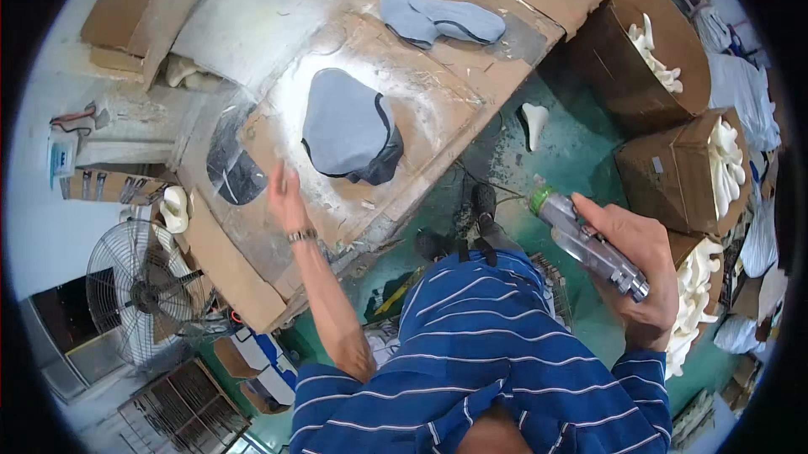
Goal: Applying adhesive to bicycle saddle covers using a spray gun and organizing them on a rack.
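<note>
Hands: right gripping spray gun.

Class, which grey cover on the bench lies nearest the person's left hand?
The domed grey cover with the dark edge, beside the left hand; the flat grey covers lie farther away.

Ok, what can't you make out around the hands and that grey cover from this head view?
- Left hand: blurred; head view cannot show whether it touches the cardboard-covered bench.
- Grey cover: what lies under it is hidden by the cover itself.
- Spray gun in the right hand: its grip and trigger are hidden by the fingers.
- White pieces in the cardboard boxes: mostly hidden by the box walls, count unclear.
</note>
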`<state>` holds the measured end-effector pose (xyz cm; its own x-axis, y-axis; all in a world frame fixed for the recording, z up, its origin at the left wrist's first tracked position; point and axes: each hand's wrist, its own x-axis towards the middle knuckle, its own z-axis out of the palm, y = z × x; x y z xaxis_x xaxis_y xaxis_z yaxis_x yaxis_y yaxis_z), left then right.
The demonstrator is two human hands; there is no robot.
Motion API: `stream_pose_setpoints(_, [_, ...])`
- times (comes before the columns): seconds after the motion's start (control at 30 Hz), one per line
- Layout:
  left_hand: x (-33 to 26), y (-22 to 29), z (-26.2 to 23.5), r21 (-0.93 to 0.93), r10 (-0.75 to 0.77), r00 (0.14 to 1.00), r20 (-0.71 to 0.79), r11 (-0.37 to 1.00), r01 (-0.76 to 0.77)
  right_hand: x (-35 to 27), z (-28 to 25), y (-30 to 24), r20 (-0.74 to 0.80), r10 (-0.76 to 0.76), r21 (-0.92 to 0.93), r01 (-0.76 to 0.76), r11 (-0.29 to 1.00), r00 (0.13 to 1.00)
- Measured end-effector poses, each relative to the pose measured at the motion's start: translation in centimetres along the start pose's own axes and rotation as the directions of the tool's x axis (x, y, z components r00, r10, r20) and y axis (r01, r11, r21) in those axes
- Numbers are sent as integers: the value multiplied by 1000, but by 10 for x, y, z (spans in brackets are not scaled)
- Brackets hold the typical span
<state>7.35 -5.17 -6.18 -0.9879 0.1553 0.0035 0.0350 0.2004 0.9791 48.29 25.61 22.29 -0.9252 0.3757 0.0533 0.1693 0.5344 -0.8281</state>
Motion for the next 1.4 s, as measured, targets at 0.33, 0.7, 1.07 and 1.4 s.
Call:
stream_pose_setpoints(0.33, [-161,-106,-84,12,-312,933,-177,948,319,39,-1,-17,223,-222,12,225,974,949])
stream_pose_setpoints(0.7, [-176,-133,-87,49,-261,947,-187,961,274,26,18,-47,170,-189,-151,215,965,967])
stream_pose_setpoints(1.07, [-113,-41,-69,-7,-122,982,-145,993,122,-7,52,-82,85,-242,-269,256,928,967])
stream_pose_setpoints(1.4, [0,23,24,623,506,766,396,465,-629,-14,33,-59,-79,3,-269,-24,963,997])
